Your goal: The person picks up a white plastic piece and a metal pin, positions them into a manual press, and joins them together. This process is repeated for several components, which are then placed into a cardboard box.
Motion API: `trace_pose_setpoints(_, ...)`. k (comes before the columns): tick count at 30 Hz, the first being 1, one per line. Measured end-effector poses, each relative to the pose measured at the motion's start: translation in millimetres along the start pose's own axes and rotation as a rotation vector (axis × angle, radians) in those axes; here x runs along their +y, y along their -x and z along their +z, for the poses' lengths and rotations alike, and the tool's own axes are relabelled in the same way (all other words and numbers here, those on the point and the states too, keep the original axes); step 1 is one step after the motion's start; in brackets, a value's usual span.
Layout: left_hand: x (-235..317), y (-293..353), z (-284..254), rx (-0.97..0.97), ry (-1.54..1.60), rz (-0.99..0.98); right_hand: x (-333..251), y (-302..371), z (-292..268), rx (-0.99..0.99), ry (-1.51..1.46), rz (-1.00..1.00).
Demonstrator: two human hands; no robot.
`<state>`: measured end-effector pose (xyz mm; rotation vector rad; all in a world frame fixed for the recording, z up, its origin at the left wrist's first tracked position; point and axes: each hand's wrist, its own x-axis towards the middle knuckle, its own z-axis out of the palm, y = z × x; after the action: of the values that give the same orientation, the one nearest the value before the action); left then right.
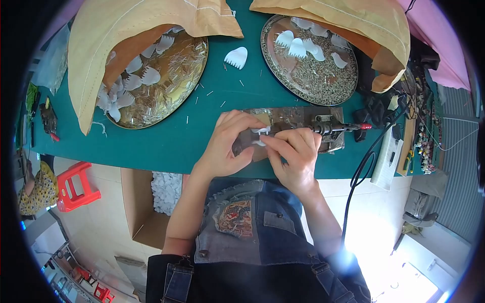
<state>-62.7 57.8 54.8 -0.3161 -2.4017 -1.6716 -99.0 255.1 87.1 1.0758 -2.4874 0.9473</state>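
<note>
My left hand (230, 139) and my right hand (294, 154) meet over a worn metal fixture (293, 118) on the green table. Between their fingertips is a small white plastic hair claw clip (261, 131), partly covered by fingers. The right thumb and index finger pinch it from the right. From the left, my other fingers bend over it, with the thumb lower down. To the right, the fixture carries a clamp with a red-tipped handle (365, 126). A loose white toothed clip half (236, 58) lies beyond my hands.
A round tray (194, 76) at far left holds thin metal pins and clip halves. Another round tray (308, 83) at far right holds small springs and clip halves. Brown paper bags (131, 20) overhang both. Loose pins, a black cable (371, 146) and a cardboard box (139, 202) are nearby.
</note>
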Motion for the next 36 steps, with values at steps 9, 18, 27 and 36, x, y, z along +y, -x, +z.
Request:
trace_pose_setpoints(9, 4, -1, 5, 0.030, -0.075, -0.037, 5, -2, 7, 0.121, 0.098, -0.058)
trace_pose_setpoints(18, 2, -3, 9, 0.047, -0.129, -0.027, 12, -2, 5, 0.091, 0.037, -0.067)
trace_pose_setpoints(27, 0, -2, 12, 0.072, -0.158, -0.015, 13, -5, -1, 0.063, 0.022, -0.076)
trace_pose_setpoints(36, -2, -3, 10, 0.065, -0.145, 0.007, 93, -73, -59, 0.050, 0.027, 0.195)
